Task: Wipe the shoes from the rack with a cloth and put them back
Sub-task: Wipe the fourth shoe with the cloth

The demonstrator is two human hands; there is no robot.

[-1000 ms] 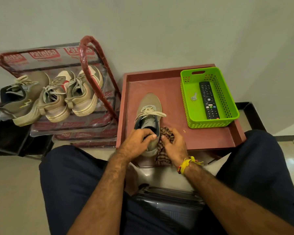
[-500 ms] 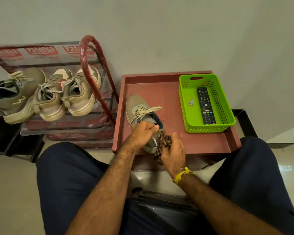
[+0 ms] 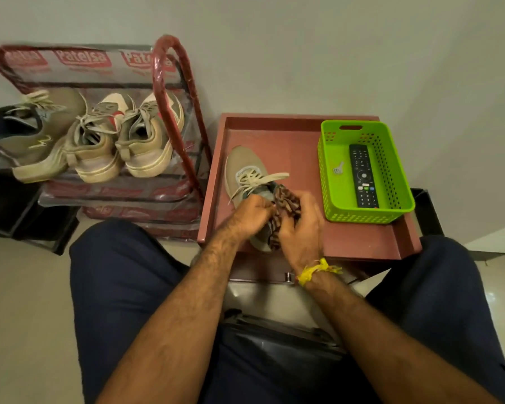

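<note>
Reddish tray (image 3: 362, 243) against grey wall; olive sneaker (image 3: 241, 164) lies on it, toe far-left. Left hand (image 3: 250, 212) grips the heel collar, fingers curled. Right hand (image 3: 302, 228) bunches a striped brown cloth (image 3: 286, 201) against the shoe's right side

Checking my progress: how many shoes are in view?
4: three on the rack, olive shoe, tan shoe, tan shoe; one shoe on the red tray. Lower shelves may hide others.

You can read "Patelsa" in white on red labels across the shoe rack (image 3: 82, 58) wrapping. On the remote (image 3: 363, 176) right of the rack, you will find no button marks legible.
</note>
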